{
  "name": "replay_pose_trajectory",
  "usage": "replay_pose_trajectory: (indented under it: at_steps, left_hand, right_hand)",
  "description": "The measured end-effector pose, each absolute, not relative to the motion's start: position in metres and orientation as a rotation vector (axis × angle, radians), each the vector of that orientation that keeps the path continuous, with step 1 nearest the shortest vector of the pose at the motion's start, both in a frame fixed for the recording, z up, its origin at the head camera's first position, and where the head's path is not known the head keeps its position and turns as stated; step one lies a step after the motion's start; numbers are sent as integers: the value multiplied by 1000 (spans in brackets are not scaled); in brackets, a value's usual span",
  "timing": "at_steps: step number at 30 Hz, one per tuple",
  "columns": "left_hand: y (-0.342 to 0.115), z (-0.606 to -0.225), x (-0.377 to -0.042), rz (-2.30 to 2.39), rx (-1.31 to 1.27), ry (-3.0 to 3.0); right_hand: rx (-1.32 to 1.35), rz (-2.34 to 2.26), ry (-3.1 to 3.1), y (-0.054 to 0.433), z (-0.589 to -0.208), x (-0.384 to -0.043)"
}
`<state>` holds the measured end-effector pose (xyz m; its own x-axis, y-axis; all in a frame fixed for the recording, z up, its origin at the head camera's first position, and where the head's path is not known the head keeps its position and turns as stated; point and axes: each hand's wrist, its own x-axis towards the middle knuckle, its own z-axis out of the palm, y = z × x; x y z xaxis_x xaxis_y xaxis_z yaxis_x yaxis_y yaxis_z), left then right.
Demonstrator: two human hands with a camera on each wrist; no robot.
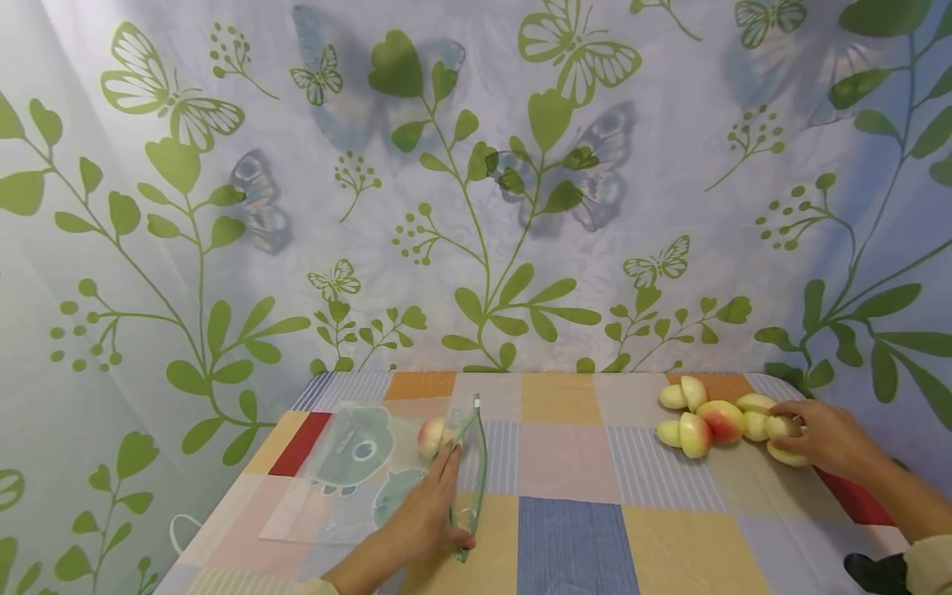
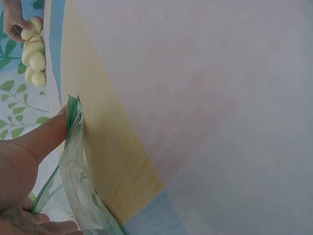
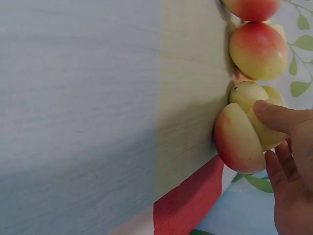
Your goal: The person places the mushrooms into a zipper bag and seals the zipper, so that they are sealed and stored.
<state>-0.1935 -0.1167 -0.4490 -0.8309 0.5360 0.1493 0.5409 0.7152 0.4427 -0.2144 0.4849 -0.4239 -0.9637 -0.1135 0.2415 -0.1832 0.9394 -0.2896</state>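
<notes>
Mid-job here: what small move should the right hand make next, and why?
Probably lift the pale fruit toward the bag: the right hand has thumb and fingers on it, the left hand spreads the bag's mouth, and a reddish fruit shows through the bag.

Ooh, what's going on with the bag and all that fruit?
A person's left hand props open a see-through bag, and one red-and-yellow fruit looks to be inside. Their right hand grips a pale yellow fruit in the fruit cluster on the right side of the table.
</notes>
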Motion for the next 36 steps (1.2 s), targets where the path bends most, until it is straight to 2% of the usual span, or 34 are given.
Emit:
replay_pose_trajectory:
  at_steps: [8,21,36]
  left_hand:
    - [-116,-451,-194,-754,-919,-2900]
    - [-120,-453,-198,-789,-943,-2916]
    - [-120,-453,-196,-751,-928,-2916]
  right_hand:
    - [268,483,-2847,487,-420,-211]
    - [133,541,-2852,490,-397,-201]
    - [93,613,-2816,481,-390,-201]
